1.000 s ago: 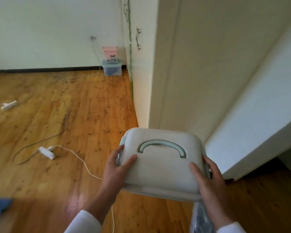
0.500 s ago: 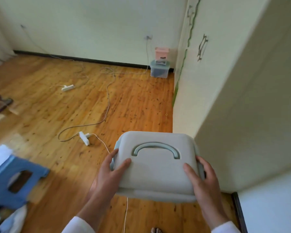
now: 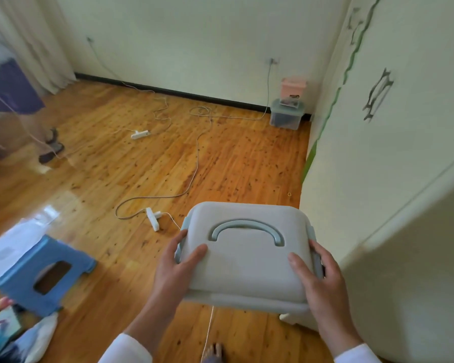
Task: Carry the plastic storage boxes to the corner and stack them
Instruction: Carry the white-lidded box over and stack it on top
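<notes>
I carry a pale grey plastic storage box [image 3: 247,265] with a blue-grey handle folded flat on its lid, held in front of me above the wooden floor. My left hand [image 3: 176,273] grips its left side, thumb on the lid. My right hand [image 3: 317,281] grips the right side by the latch, thumb on the lid too. In the far corner a clear storage box [image 3: 286,115] stands on the floor with a small pink box [image 3: 292,86] stacked on top.
A cream wardrobe [image 3: 393,153] fills the right side. White power strips [image 3: 154,217] [image 3: 140,134] and loose cables [image 3: 194,163] lie across the floor. A blue step stool [image 3: 41,265] and bags sit at lower left. Another person's legs [image 3: 45,142] stand at far left.
The view has swung left and moved past the wardrobe corner, opening up the room. The box stays in both hands. The stool and the other person have come into sight.
</notes>
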The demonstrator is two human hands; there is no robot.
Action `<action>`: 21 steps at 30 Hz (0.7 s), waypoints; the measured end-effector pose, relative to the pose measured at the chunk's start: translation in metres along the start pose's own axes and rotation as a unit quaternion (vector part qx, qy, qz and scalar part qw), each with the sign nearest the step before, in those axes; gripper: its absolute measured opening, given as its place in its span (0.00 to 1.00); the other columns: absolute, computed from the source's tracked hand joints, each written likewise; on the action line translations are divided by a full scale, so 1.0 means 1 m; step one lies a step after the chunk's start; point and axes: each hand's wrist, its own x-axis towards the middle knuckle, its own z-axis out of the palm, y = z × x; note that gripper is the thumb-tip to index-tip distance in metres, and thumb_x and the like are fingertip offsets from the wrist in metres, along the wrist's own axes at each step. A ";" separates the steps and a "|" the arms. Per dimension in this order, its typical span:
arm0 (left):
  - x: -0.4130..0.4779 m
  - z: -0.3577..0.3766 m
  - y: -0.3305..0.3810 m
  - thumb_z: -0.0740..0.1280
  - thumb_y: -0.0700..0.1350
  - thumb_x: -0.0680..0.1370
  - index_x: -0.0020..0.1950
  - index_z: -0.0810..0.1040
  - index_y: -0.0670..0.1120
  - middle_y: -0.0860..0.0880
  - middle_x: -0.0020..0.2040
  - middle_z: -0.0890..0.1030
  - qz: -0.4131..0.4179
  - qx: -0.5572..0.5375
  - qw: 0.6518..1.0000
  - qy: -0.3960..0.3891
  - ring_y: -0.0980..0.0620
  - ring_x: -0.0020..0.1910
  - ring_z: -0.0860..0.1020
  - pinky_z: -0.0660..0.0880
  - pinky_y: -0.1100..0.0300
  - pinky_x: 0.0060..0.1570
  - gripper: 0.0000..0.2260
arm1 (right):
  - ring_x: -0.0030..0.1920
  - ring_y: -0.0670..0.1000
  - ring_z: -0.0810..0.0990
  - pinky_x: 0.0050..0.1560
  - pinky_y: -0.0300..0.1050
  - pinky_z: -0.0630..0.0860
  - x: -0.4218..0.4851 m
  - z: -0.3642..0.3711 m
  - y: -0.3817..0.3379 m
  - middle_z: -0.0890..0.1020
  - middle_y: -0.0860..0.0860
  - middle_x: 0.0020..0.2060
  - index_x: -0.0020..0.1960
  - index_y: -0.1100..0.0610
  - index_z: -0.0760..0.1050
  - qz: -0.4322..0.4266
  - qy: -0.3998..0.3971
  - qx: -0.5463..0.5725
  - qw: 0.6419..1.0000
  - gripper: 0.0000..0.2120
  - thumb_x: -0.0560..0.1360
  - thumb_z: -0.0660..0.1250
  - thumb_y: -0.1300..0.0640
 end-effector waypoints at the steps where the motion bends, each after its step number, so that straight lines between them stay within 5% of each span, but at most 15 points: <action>1: 0.010 0.002 0.003 0.74 0.59 0.69 0.59 0.72 0.71 0.53 0.60 0.75 -0.001 -0.001 1.000 -0.003 0.51 0.51 0.78 0.77 0.56 0.41 0.21 | 0.57 0.47 0.75 0.46 0.43 0.74 0.008 0.005 -0.003 0.74 0.45 0.62 0.66 0.43 0.71 0.005 -0.002 0.002 1.000 0.27 0.70 0.73 0.42; 7: 0.077 0.009 0.026 0.74 0.58 0.70 0.60 0.73 0.70 0.54 0.59 0.74 0.001 -0.015 1.000 -0.009 0.54 0.50 0.78 0.75 0.60 0.37 0.21 | 0.54 0.44 0.75 0.42 0.40 0.73 0.061 0.044 -0.025 0.73 0.44 0.61 0.66 0.41 0.70 0.013 0.010 -0.014 1.000 0.30 0.66 0.71 0.37; 11: 0.134 0.007 0.050 0.74 0.56 0.70 0.64 0.73 0.66 0.53 0.62 0.73 0.016 -0.018 0.999 -0.022 0.55 0.51 0.77 0.73 0.62 0.37 0.23 | 0.57 0.50 0.75 0.54 0.52 0.77 0.100 0.081 -0.041 0.73 0.46 0.62 0.66 0.40 0.69 0.020 0.021 -0.019 0.999 0.28 0.68 0.71 0.38; 21: 0.253 0.000 0.100 0.74 0.55 0.71 0.67 0.73 0.63 0.52 0.63 0.74 0.044 -0.008 0.997 -0.056 0.58 0.51 0.76 0.71 0.64 0.37 0.25 | 0.58 0.51 0.75 0.56 0.56 0.78 0.175 0.156 -0.080 0.73 0.46 0.62 0.67 0.41 0.70 0.035 0.057 0.001 0.998 0.27 0.70 0.72 0.41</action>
